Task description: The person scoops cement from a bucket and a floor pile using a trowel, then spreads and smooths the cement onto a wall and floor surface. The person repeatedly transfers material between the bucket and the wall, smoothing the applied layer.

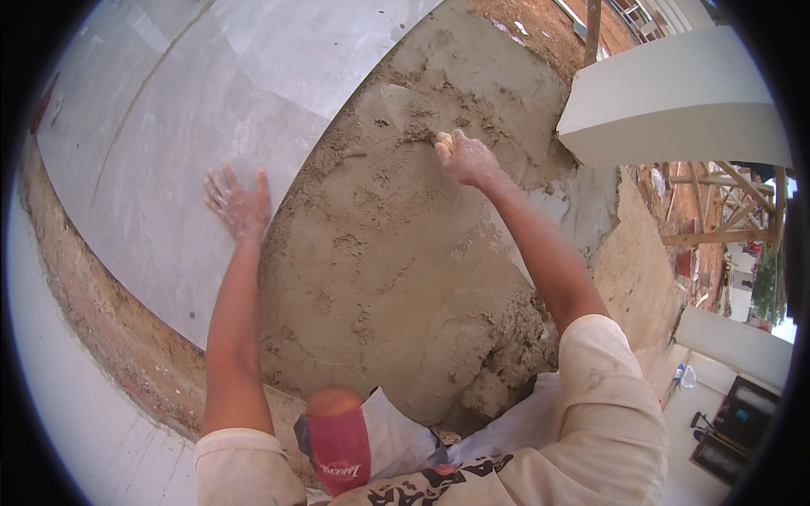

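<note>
Wet grey-brown mortar (363, 253) covers the floor in front of me, rough and lumpy in places, smoothed in others. My right hand (468, 158) is closed around the pale handle of a trowel. Beyond the fist, the trowel's blade (403, 105) lies on the mortar, smeared with it and hard to tell apart. My left hand (240, 202) rests flat, fingers spread, on a large smooth grey slab (194, 110) beside the mortar's left edge. Both hands are dusty with cement.
A heap of loose mortar (519, 346) lies close to my knees. A white block-like pillar (675, 101) juts in at upper right. Brown bare ground (105, 257) and a white wall (76, 388) border the slab at left. Wooden scaffolding (726, 202) stands farther right.
</note>
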Motion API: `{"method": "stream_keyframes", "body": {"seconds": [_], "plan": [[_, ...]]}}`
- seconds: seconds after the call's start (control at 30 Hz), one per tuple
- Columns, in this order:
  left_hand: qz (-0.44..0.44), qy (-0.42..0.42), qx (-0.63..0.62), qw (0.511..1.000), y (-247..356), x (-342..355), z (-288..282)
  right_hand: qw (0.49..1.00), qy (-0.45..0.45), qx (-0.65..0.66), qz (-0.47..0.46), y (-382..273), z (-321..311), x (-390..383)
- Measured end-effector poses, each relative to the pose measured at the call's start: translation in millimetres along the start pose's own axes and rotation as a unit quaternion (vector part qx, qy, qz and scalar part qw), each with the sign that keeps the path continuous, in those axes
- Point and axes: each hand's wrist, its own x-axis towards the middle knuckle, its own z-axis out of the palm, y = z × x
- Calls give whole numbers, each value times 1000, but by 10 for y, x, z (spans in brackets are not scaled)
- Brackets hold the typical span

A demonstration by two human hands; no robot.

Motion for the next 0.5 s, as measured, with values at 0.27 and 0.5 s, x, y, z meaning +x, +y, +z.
{"method": "stream_keyframes", "body": {"seconds": [0.27,0.5], "plan": [[3,-4,-3,1000,57,-1,15,988,105,83,73,291,-210,848],[0,6,2,1000,-28,12,-8,873,27,466,144,258,18,52]]}}
